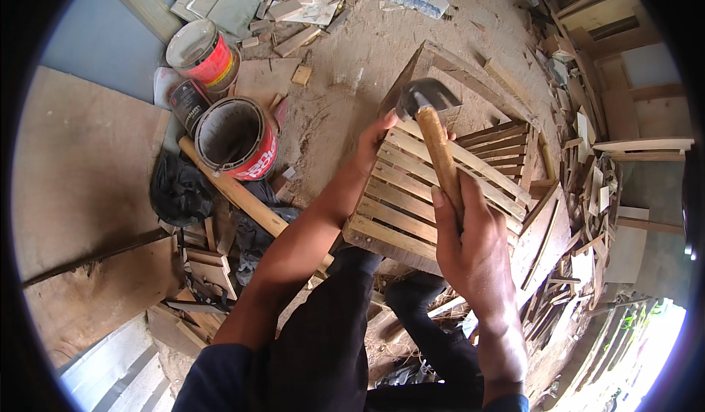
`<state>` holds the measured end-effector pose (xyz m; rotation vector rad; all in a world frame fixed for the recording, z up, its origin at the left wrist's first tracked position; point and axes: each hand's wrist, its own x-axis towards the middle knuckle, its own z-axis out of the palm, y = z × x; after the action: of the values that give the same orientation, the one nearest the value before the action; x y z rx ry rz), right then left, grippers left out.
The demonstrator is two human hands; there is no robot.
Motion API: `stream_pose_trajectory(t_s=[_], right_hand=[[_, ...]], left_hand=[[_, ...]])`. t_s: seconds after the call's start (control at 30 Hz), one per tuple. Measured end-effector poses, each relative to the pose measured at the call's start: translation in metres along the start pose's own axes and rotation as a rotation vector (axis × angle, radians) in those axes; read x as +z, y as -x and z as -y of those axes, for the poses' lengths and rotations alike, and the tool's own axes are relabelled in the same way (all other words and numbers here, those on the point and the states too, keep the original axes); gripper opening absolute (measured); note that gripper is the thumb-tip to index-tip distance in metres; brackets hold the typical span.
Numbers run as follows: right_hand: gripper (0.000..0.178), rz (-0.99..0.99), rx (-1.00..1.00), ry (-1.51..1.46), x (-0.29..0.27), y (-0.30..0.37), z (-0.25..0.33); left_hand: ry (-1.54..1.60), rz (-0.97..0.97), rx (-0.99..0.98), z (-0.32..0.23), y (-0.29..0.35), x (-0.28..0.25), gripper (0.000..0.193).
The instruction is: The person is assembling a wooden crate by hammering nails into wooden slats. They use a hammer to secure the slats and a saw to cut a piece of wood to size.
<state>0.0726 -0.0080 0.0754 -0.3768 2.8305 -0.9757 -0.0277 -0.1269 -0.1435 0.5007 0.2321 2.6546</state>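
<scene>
My right hand is wrapped round the wooden handle of a hammer. The hammer's dark metal head is over the far end of a slatted wooden panel, and I cannot tell whether it touches the wood. Pale parallel slats with narrow gaps make up the panel, which lies tilted across my lap. My left hand grips the panel's far left edge. Its fingers are partly hidden behind the hammer head, so anything small pinched there is out of sight.
Beyond the panel stand a wooden frame and another slatted piece. To the left are two open paint buckets, a dark can, a long wooden pole and black plastic. Scrap wood heaps along the right.
</scene>
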Motion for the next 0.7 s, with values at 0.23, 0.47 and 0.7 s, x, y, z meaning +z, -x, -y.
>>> stream_pose_trajectory(t_s=[0.23, 0.47, 0.7], right_hand=[[0.031, -0.066, 0.008, -0.035, -0.002, -0.001, 0.002], [0.019, -0.177, -0.174, -0.004, 0.000, -0.003, -0.002], [0.019, -0.166, -0.077, 0.021, -0.004, -0.002, -0.005]], left_hand=[[0.016, -0.009, -0.053, -0.004, 0.004, 0.015, 0.068], [0.027, 0.000, -0.048, -0.004, 0.005, 0.011, 0.069], [0.230, 0.169, 0.018, -0.002, 0.003, 0.008, 0.067]])
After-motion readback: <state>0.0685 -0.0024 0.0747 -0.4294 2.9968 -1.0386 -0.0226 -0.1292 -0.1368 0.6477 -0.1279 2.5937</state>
